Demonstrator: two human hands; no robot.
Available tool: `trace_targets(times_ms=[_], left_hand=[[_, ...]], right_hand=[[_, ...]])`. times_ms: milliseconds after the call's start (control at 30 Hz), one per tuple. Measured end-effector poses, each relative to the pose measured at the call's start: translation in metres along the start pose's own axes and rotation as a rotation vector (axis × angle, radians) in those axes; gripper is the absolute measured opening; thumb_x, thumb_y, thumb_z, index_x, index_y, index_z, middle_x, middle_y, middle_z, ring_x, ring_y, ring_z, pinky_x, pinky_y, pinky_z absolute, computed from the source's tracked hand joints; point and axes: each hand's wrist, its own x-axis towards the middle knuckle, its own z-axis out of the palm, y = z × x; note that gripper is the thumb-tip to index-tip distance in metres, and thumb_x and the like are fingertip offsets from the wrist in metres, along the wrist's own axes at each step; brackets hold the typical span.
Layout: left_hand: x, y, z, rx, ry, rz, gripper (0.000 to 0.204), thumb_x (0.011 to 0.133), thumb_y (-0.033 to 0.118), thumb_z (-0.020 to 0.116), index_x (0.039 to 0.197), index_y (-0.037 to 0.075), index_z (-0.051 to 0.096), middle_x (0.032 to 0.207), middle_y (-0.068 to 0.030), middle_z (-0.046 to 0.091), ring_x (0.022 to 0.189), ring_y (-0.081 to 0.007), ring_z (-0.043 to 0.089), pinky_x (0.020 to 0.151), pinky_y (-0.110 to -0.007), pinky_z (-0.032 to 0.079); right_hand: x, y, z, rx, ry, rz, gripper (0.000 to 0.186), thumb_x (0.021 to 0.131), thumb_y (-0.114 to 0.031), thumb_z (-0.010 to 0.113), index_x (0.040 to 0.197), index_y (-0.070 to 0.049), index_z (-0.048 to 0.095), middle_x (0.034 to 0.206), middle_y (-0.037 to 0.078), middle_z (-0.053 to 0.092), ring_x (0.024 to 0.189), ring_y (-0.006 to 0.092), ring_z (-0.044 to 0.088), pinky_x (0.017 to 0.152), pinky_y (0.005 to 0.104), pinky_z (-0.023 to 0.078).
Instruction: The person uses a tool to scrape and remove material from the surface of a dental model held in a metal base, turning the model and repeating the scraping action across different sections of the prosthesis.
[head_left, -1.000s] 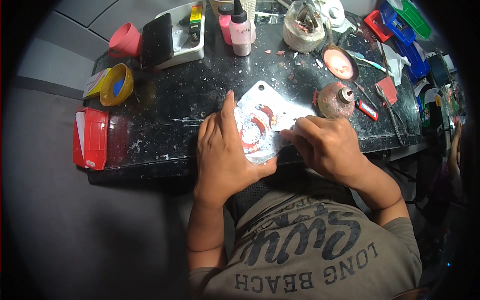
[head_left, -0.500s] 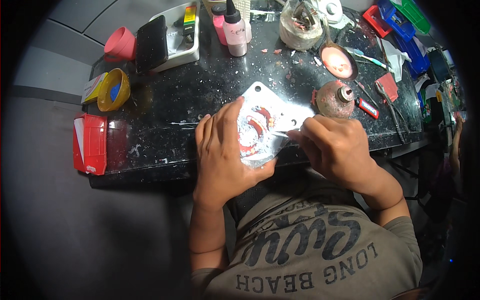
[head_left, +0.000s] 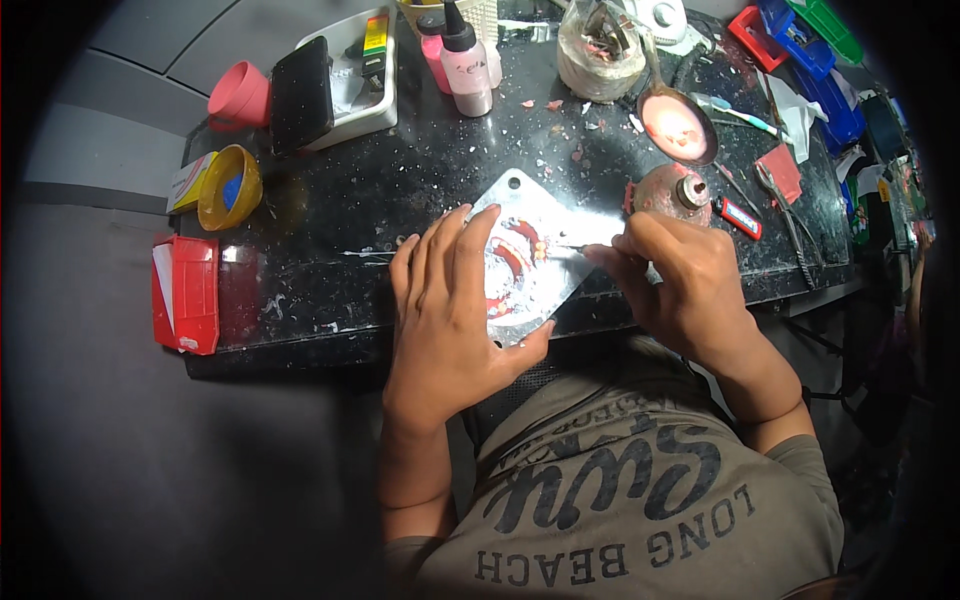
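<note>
A silvery metal plate [head_left: 553, 288] with holes at its corners lies at the near edge of the black bench. Set in white material on it is a red, curved denture piece [head_left: 510, 258] with small teeth. My left hand [head_left: 440, 315] grips the plate from the left, fingers along its far left side and thumb at the near edge. In my right hand [head_left: 685, 285], pinched between closed fingers, is a thin metal hand tool [head_left: 570, 247]. Its tip points left at the teeth on the plate's right side; whether it touches is too small to tell.
Right of the plate stand a wax-spotted bottle [head_left: 672, 192], a red lighter [head_left: 739, 218] and a pan of pink wax [head_left: 678, 125]. Farther off are squeeze bottles [head_left: 470, 75], a jar [head_left: 600, 65] and a white tray [head_left: 365, 125]. A yellow bowl [head_left: 229, 188] and red box [head_left: 187, 295] sit left.
The tool's tip and my right hand have moved slightly farther away from me. The plate has shifted a little, and my left fingers now cover less of its far left side.
</note>
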Motion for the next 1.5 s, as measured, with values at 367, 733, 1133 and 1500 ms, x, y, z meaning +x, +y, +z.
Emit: trace_targets(times_ms=[367,733,1133,1500], left_hand=[[-0.006,0.014,-0.004,0.059,0.107,-0.068,0.106,0.075,0.039,0.102,0.161,0.0,0.053,0.143,-0.0236,0.069,0.125,-0.0417,0.068,0.11,-0.052,0.05],[-0.027,0.013,-0.021,0.018,0.35,-0.221,0.065,0.079,0.034,0.102,0.124,-0.003,0.073,0.106,-0.0151,0.065,0.1,-0.0313,0.07,0.085,-0.044,0.058],[-0.021,-0.02,0.018,-0.25,0.294,-0.039,0.108,0.076,0.049,0.105,0.153,-0.004,0.053,0.155,-0.0289,0.055,0.141,-0.0443,0.059,0.121,-0.052,0.049],[-0.027,-0.002,0.034,-0.285,0.375,-0.062,0.12,0.07,0.042,0.11,0.157,-0.006,0.043,0.149,-0.026,0.05,0.136,-0.0403,0.058,0.115,-0.051,0.052]], right_hand=[[0.001,0.003,0.005,0.066,0.009,0.001,0.03,0.099,-0.019,0.088,0.092,-0.006,0.062,0.077,0.012,0.065,0.069,0.0365,0.069,0.06,0.0494,0.05],[0.005,-0.003,-0.001,0.107,0.012,-0.011,0.026,0.094,-0.007,0.092,0.094,-0.003,0.066,0.081,0.013,0.069,0.07,0.0355,0.07,0.06,0.0455,0.051],[0.023,-0.013,0.005,0.025,-0.049,-0.062,0.025,0.092,-0.01,0.092,0.091,-0.004,0.068,0.081,0.011,0.061,0.071,0.0328,0.065,0.063,0.0451,0.049],[0.051,-0.031,0.014,-0.044,-0.19,-0.187,0.022,0.093,-0.017,0.089,0.09,-0.006,0.07,0.083,0.009,0.063,0.07,0.0305,0.066,0.059,0.0447,0.051]])
